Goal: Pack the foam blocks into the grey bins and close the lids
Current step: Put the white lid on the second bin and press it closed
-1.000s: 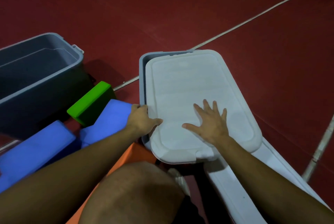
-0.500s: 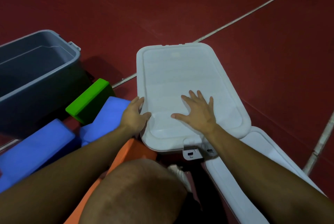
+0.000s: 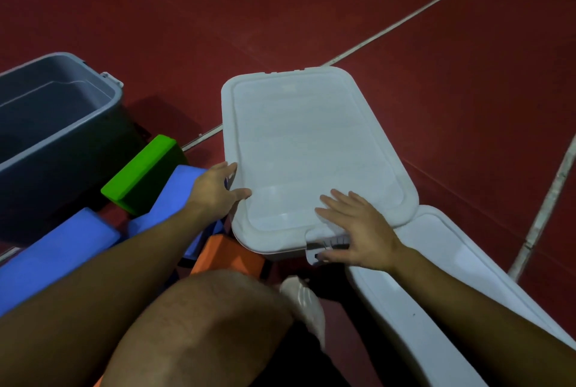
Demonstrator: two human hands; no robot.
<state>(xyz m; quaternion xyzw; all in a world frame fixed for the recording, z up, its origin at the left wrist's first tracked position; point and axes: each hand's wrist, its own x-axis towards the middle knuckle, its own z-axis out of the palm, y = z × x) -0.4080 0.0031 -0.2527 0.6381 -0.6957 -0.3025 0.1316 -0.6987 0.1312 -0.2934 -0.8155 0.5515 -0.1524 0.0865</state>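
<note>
A white lid (image 3: pixel 311 149) lies flat over the grey bin in the middle and covers it fully. My left hand (image 3: pixel 215 190) holds the lid's near left edge, thumb on top. My right hand (image 3: pixel 358 230) rests on the near edge, fingers spread, thumb against the latch (image 3: pixel 324 246) at the front. To the left stands a second grey bin (image 3: pixel 62 143), open, and I see nothing inside it. Between the bins lie a green foam block (image 3: pixel 140 174), two blue foam blocks (image 3: pixel 59 252) and an orange foam block (image 3: pixel 224 255).
A second white lid (image 3: pixel 436 286) lies on the dark red floor at the right, under my right forearm. My bare knee (image 3: pixel 199 324) and a white shoe (image 3: pixel 305 302) fill the lower middle. White floor lines (image 3: pixel 420 9) run diagonally at the back and right.
The lid has slid from askew to square on the bin and settled down. My right hand moved back from the lid's top to its near edge by the latch.
</note>
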